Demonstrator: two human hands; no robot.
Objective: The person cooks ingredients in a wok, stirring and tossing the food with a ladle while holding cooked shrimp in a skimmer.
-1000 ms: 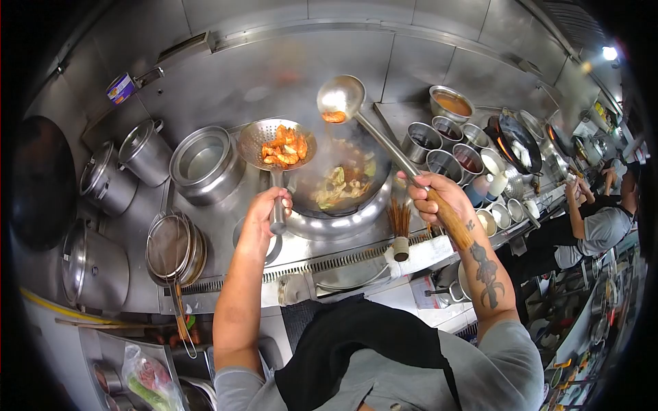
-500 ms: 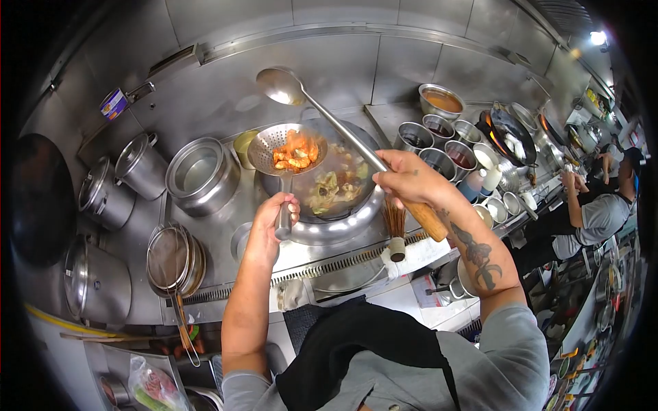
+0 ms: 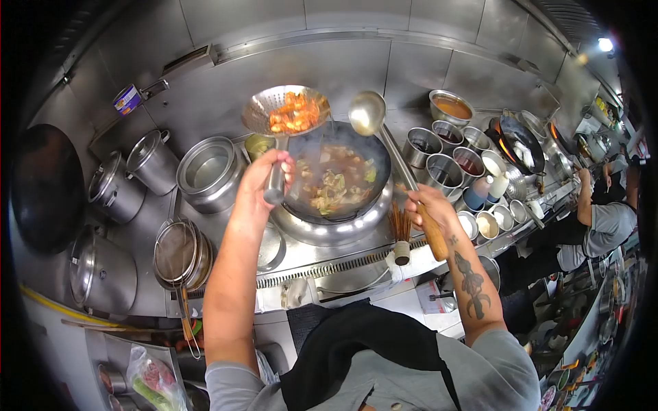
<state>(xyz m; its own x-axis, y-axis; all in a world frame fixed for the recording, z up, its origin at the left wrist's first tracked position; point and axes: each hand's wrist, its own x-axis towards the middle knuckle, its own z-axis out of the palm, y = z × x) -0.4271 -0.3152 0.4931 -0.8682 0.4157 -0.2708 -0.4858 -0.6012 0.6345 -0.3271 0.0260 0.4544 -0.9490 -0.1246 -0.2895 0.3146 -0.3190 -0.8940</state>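
Observation:
My left hand (image 3: 266,179) is closed around the handle of a perforated metal skimmer (image 3: 256,115). Orange-red coated food pieces (image 3: 295,116) lie in its bowl, raised beyond the left rim of a dark wok (image 3: 381,164). Inside the wok, leafy vegetables (image 3: 334,186) sit in brownish, steaming liquid. My right hand (image 3: 432,207) grips a long ladle (image 3: 368,112) at its wooden handle. The ladle's bowl is up above the wok's far side, apart from the skimmer, and no food shows in it.
To the right stand metal sauce containers (image 3: 470,162), a bowl of orange-brown liquid (image 3: 452,106) and a second wok (image 3: 519,147). A bamboo brush (image 3: 401,236) is by the front edge. Pots (image 3: 209,171) and stacked strainers (image 3: 177,255) are on the left. A co-worker (image 3: 606,229) stands far right.
The ladle has swung right, away from above the skimmer, and now points more steeply upward. My left hand has lifted the skimmer farther up and away. The view has shifted slightly.

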